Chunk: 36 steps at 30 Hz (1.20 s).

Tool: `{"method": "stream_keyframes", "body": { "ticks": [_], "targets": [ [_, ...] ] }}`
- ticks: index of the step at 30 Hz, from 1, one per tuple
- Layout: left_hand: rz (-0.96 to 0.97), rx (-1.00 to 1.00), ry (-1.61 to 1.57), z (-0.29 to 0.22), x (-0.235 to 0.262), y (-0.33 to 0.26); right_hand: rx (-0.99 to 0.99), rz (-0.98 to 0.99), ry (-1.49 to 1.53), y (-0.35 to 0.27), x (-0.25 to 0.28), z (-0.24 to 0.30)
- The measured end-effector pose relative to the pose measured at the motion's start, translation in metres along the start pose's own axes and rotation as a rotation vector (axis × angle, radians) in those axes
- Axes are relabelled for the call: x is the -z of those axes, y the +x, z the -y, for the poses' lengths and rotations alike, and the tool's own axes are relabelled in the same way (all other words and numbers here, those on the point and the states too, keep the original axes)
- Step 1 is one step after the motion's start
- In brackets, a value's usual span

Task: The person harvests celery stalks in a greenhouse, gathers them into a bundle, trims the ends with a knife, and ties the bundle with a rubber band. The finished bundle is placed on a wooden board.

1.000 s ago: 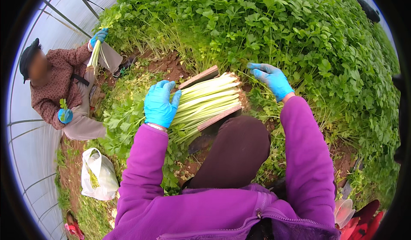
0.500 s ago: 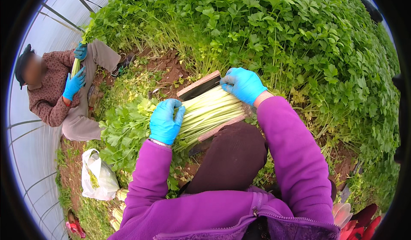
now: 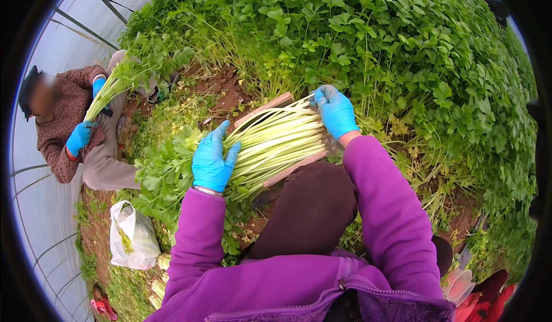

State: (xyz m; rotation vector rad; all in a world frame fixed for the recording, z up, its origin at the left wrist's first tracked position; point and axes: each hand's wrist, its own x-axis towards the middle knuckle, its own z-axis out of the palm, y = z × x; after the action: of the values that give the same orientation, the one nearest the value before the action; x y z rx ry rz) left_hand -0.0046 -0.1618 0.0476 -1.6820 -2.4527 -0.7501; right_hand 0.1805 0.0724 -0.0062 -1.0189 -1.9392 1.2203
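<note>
Two narrow light-brown wooden boards flank a thick bundle of long pale-green leafy stalks in the head view, just beyond my dark brown trousered knee. The boards probably stop the stalks rolling sideways. My blue-gloved left hand rests at the leafy end, fingers loosely spread, thumb apart and not closed around anything; I judge it steadies the bundle there. My blue-gloved right hand is at the opposite, cut end, its bent fingertips against the ends of the uppermost stalks, perhaps to line them up; whether they pinch any, I cannot tell.

As for containers, the boards hold the stalks between them, leaves spilling out leftward. A white plastic carrier bag stands on the ground at lower left, yellow-green leafy matter showing inside; the rest of its contents is hidden.
</note>
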Motion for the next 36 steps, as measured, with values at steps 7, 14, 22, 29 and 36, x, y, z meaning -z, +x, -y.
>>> {"method": "stream_keyframes", "body": {
  "ticks": [7, 14, 22, 29, 36],
  "targets": [
    [-0.047, -0.026, -0.112, -0.006, 0.008, -0.001, -0.038, -0.04, 0.043, -0.003, 0.006, -0.006],
    [-0.037, -0.119, 0.104, -0.015, 0.037, -0.002, -0.453, -0.098, 0.698, -0.003, 0.018, 0.005],
    [0.028, -0.098, 0.153, -0.003, 0.054, -0.006, -0.669, -0.254, 1.129, -0.012, 0.043, -0.009],
    [0.083, -0.16, 0.261, 0.008, 0.048, -0.009, -0.43, -0.42, 1.379, -0.032, 0.125, -0.05],
    [0.184, -0.125, 0.285, 0.003, 0.048, -0.005, -0.128, -0.298, 1.345, -0.103, 0.288, -0.056]
  ]
}}
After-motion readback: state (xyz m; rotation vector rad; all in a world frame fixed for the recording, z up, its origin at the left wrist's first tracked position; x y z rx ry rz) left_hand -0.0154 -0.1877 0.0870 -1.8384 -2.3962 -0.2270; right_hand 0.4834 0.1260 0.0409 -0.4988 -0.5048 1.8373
